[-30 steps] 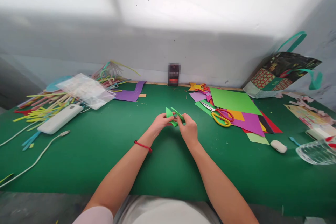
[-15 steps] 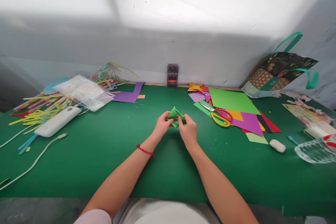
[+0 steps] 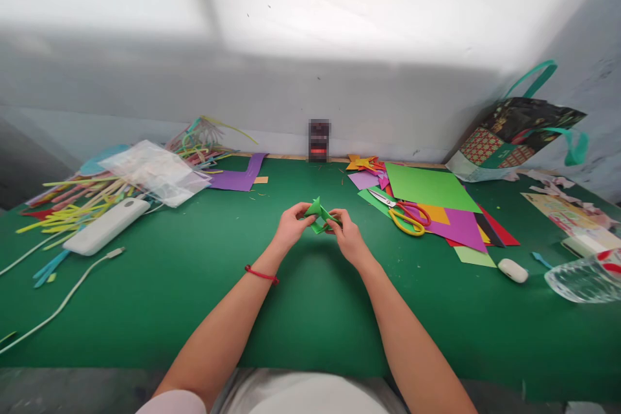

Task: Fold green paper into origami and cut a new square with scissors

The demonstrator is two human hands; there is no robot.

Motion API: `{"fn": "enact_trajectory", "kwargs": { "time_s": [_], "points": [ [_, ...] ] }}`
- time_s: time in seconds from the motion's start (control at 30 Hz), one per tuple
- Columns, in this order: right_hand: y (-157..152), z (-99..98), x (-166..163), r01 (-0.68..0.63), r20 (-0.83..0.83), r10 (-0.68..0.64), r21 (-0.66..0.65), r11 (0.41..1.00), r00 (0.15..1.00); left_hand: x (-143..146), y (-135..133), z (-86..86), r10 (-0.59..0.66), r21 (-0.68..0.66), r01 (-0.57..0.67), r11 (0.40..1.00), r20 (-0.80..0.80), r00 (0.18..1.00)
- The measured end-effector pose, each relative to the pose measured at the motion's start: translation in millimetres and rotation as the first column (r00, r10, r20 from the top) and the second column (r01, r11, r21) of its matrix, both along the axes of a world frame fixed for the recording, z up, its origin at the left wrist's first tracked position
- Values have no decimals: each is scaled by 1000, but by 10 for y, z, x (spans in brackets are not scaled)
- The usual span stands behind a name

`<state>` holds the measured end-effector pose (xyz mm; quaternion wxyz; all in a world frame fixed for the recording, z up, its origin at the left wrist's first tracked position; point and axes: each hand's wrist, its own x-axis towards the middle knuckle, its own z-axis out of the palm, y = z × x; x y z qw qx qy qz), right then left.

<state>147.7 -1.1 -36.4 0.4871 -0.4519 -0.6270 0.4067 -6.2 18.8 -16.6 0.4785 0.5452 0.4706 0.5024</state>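
Note:
A small folded green paper piece (image 3: 317,215) is held just above the green table (image 3: 194,284) at its middle. My left hand (image 3: 291,226) pinches the paper's left side, fingers closed on it. My right hand (image 3: 345,233) grips the right side the same way. A red string bracelet circles my left wrist. Parts of the paper are hidden behind my fingers.
Yellow-and-red scissors (image 3: 405,212) lie on a stack of coloured paper sheets (image 3: 436,197) to the right. A white power bank (image 3: 107,225) with cable, a plastic bag (image 3: 155,171) and several paper strips sit left. A gift bag (image 3: 519,132), a plastic bottle (image 3: 579,278) and a white eraser (image 3: 513,270) are right.
Both hands have turned the green paper; its point now tips up to the left, and my right hand has rotated, palm more upward.

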Motion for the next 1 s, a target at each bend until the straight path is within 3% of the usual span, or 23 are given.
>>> {"fn": "enact_trajectory", "kwargs": {
  "time_s": [0.13,0.23,0.4,0.5,0.67,0.8,1.0],
  "points": [
    [-20,-3,-9,17,-19,-17,-16,1000,1000,19,16,-23,49,-5,-49,999,33,998],
    [-46,29,5,61,35,-59,-52,997,998,59,3,-41,-4,-6,4,1000,21,1000],
    [-47,72,15,7,-20,-10,-163,987,1000,84,-34,-41,-37,1,37,999,20,999],
    [-43,65,-12,81,-73,-91,-131,988,993,92,-60,-46,4,1,-4,1000,56,998],
    [-48,38,-54,196,-128,-202,-57,979,971,148,-94,-96,-79,15,77,997,107,991],
    [-42,28,-43,134,-108,-133,-4,991,985,166,-76,-120,-25,52,22,998,65,998],
    [-7,21,8,44,-107,-44,-6,999,993,74,-29,-76,-68,18,67,998,67,995]
  ]
}}
